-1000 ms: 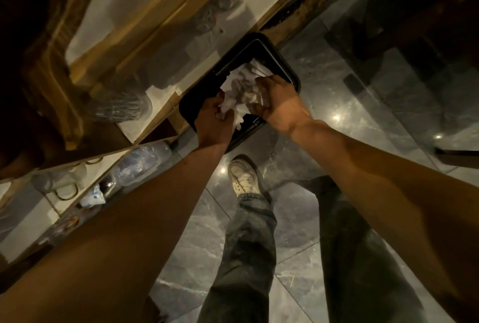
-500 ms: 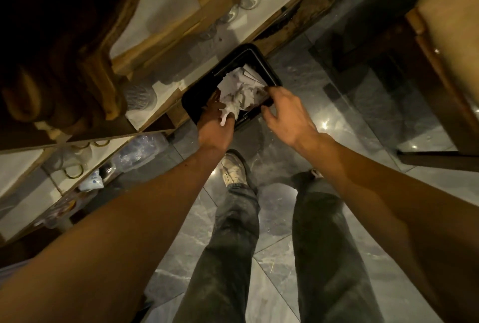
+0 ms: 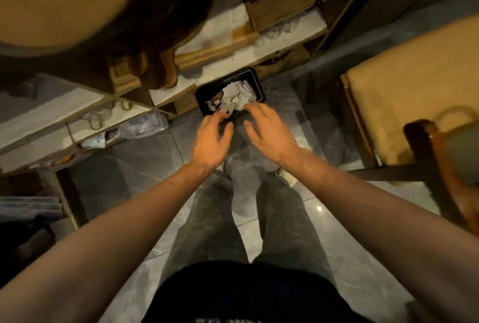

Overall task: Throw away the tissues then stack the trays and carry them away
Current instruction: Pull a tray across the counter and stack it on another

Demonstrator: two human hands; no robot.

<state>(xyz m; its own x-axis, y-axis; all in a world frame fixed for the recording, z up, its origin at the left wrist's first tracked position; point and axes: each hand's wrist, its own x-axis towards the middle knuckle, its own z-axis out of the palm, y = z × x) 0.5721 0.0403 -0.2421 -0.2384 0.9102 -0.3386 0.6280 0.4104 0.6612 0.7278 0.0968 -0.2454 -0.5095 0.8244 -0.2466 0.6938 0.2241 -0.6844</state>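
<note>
**Tissues in the bin, both hands empty above it**

On the left, pale shelves (image 3: 77, 104) on a wooden frame run along the wall, holding loose rings, a clear plastic bag (image 3: 145, 125) and small clutter. Their front edge juts out at knee level, so a turn made too fast could catch a shin or knock things off.

The left hand (image 3: 211, 138) hovers over the near rim of the bin (image 3: 259, 84), fingers spread and slightly curled, holding nothing. The bin is black, rectangular and hard-walled, and stands on the floor against the shelf base. The tissues (image 3: 237, 98) lie inside it: white, soft, crumpled into a loose heap that fills much of the opening. Because the heap sits high and light, a brushing finger or a draught could lift a piece back out onto the floor.

The right hand (image 3: 269, 130) is just beside the left, fingers also wide apart and empty, its tips over the bin's near edge.

The floor (image 3: 337, 258) is grey, marbled, glossy tile with bright reflections; it looks slick, a slip risk when carrying a stack. On the right, a table (image 3: 414, 89) with a tan top stands close. No trays are clearly in view, so I judge that stacking is yet to come.
</note>
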